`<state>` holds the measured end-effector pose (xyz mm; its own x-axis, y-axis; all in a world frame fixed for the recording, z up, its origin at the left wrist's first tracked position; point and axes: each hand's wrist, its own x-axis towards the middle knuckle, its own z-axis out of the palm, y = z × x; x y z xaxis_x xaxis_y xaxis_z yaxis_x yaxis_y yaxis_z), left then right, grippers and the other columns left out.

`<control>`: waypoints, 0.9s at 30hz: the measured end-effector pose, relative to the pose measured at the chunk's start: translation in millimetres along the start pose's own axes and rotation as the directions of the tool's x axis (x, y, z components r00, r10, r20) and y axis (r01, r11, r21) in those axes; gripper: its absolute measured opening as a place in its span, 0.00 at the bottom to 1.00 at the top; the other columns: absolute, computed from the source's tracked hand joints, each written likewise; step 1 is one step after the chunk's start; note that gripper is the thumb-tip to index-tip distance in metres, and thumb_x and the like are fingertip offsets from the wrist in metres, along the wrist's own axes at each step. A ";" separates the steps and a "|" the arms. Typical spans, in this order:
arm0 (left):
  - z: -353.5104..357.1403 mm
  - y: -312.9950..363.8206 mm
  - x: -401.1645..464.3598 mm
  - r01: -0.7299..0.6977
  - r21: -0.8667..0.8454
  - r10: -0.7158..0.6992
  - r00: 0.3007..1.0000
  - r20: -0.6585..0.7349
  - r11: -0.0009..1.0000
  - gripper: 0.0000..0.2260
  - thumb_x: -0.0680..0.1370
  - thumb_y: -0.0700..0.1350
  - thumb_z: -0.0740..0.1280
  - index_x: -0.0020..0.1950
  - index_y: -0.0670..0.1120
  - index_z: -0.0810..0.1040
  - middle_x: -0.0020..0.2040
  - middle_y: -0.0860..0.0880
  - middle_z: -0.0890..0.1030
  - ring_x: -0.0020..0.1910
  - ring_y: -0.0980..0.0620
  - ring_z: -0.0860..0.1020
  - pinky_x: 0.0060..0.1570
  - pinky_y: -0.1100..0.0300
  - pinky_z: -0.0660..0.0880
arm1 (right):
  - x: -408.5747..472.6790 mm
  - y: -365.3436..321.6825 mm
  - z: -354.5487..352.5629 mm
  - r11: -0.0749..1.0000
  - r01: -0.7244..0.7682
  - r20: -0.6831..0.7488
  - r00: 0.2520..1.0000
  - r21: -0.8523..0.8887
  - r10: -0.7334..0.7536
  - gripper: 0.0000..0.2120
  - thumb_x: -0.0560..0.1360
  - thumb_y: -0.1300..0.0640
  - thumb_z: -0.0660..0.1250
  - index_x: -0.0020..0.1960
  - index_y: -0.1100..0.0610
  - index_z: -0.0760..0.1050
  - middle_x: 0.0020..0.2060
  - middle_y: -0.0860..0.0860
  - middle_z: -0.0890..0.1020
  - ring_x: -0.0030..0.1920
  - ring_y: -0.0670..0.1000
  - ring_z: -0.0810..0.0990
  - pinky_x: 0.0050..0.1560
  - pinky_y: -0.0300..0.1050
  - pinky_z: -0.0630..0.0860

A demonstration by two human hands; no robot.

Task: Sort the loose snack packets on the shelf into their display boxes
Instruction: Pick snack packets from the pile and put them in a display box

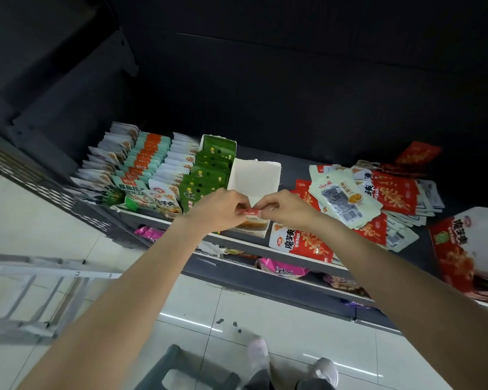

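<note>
Shelf (pixel 293 161) runs left-right ahead of hands. Filled boxes (pixel 152 170) left of hands; green box (pixel 209 170) nearest. White box (pixel 254 178) directly beyond hands, mostly empty, open end toward person, long axis front-to-back. Loose pile (pixel 378 198) right of hands, nearer right hand (pixel 288 209). Packet (pixel 250 213) between both hands at white box's front lip, top edge level left-right; left hand (pixel 220 209) pinches left corner, right hand pinches right corner. Likely next: slide packet forward into white box; nothing blocks path.

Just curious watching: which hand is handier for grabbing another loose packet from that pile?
Probably the right hand: the loose pile lies on its side, while the left hand sits by the filled boxes.
</note>
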<state>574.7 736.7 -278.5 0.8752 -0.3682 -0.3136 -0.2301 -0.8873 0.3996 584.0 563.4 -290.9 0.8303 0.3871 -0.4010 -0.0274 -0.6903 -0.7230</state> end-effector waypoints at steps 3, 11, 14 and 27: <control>5.5 6.0 -2.7 0.020 -0.097 -0.021 1.000 -0.001 0.995 0.09 0.76 0.49 0.65 0.54 0.52 0.81 0.51 0.53 0.83 0.50 0.53 0.80 0.53 0.53 0.78 | -7.8 5.3 -4.9 0.996 -0.006 0.008 1.000 0.092 0.005 0.11 0.76 0.57 0.64 0.57 0.54 0.79 0.53 0.48 0.81 0.54 0.46 0.78 0.54 0.42 0.75; 21.5 74.8 39.1 -0.087 -0.229 0.025 0.965 -0.261 0.970 0.10 0.77 0.43 0.63 0.57 0.48 0.77 0.53 0.50 0.82 0.51 0.53 0.79 0.54 0.54 0.77 | -30.3 53.3 -36.2 0.989 -0.054 -0.523 0.844 0.139 0.120 0.09 0.77 0.61 0.62 0.53 0.56 0.79 0.49 0.51 0.83 0.45 0.46 0.79 0.45 0.33 0.72; 39.7 114.3 74.0 -0.116 -0.273 0.040 0.962 -0.269 0.955 0.13 0.78 0.41 0.63 0.62 0.45 0.74 0.59 0.46 0.79 0.57 0.51 0.78 0.58 0.57 0.76 | -35.7 88.6 -56.8 0.975 -0.220 -0.557 0.807 0.024 0.195 0.14 0.77 0.62 0.61 0.62 0.58 0.74 0.56 0.54 0.80 0.53 0.52 0.79 0.47 0.39 0.73; 118.0 132.2 167.3 0.352 -0.670 -0.339 0.928 0.155 0.654 0.21 0.74 0.41 0.66 0.66 0.41 0.68 0.61 0.42 0.78 0.61 0.43 0.75 0.62 0.53 0.71 | -10.9 174.1 -61.6 0.762 -0.369 -0.238 0.929 -0.532 0.283 0.35 0.78 0.50 0.61 0.75 0.63 0.46 0.73 0.68 0.51 0.75 0.64 0.50 0.73 0.55 0.60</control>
<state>640.5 525.0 -379.8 0.8239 -0.0836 -0.5605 0.4421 -0.5241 0.7280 604.5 401.4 -377.8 0.8962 0.0183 -0.4432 -0.0312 -0.9941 -0.1041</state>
